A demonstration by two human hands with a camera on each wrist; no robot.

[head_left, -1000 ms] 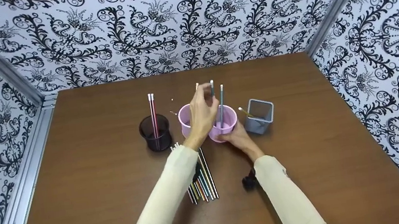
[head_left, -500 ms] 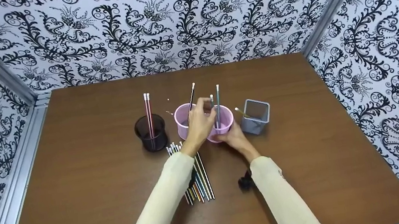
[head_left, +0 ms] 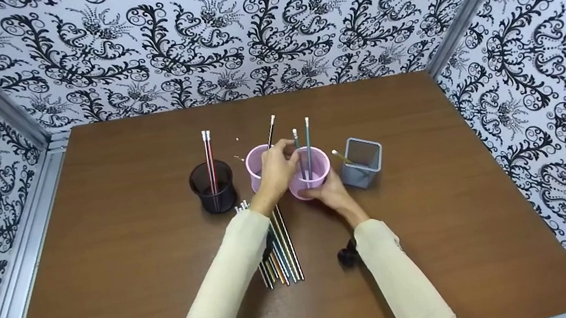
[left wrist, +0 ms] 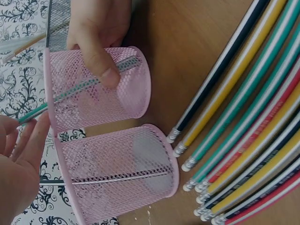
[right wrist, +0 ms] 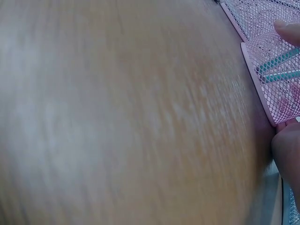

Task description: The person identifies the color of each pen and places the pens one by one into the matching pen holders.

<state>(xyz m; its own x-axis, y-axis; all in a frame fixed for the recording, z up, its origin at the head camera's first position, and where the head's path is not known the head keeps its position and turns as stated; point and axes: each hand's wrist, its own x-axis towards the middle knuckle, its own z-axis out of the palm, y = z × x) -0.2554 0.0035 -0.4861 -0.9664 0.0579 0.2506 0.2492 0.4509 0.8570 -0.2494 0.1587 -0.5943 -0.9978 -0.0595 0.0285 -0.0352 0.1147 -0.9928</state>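
Two hands are at the right pink cup (left wrist: 93,105). The left hand (head_left: 276,168), thumb and fingers drawn together, pinches a green pencil (head_left: 296,138) below its eraser, by the rim. The right hand (head_left: 331,192) grips the cup from its right side, thumb across the wall. Long axis near upright, eraser up, the held pencil seems to be inside: the right wrist view shows two green lengths through the mesh, one likely the second green pencil (head_left: 308,147). That cup lies just right of the left hand. Beside it, the left pink cup (left wrist: 108,152) holds a tilted black pencil (head_left: 271,128). Nearer the person, a row of pencils (left wrist: 255,140) lies on the surface (head_left: 430,216), partly under the left forearm. Outermost stand a black cup (head_left: 223,201) and a grey holder (head_left: 358,177).
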